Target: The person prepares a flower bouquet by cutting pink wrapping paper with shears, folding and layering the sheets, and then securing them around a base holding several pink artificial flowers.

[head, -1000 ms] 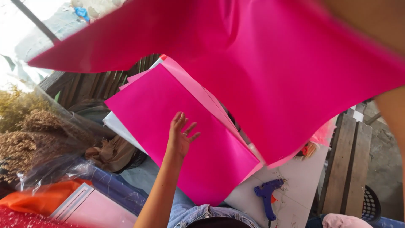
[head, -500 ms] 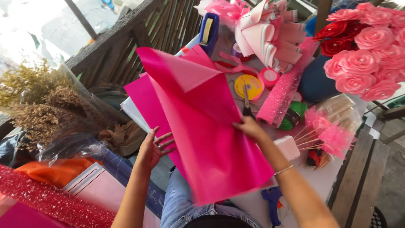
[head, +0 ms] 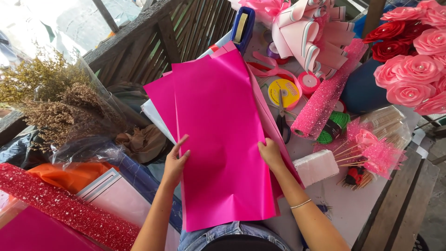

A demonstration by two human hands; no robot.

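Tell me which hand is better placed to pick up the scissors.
Likely the right hand: it rests on the pink sheet's right edge, just beside the scissors. The left hand is across the sheet.

Bright daylight pours in from the upper left, washed out there — colours vivid, focus sharp, soft shadows, slight edge distortion.

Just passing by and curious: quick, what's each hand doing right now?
Left hand: open, fingers spread flat on the left edge of the pink paper sheet.
Right hand: fingers curled, pressing the sheet's right edge.
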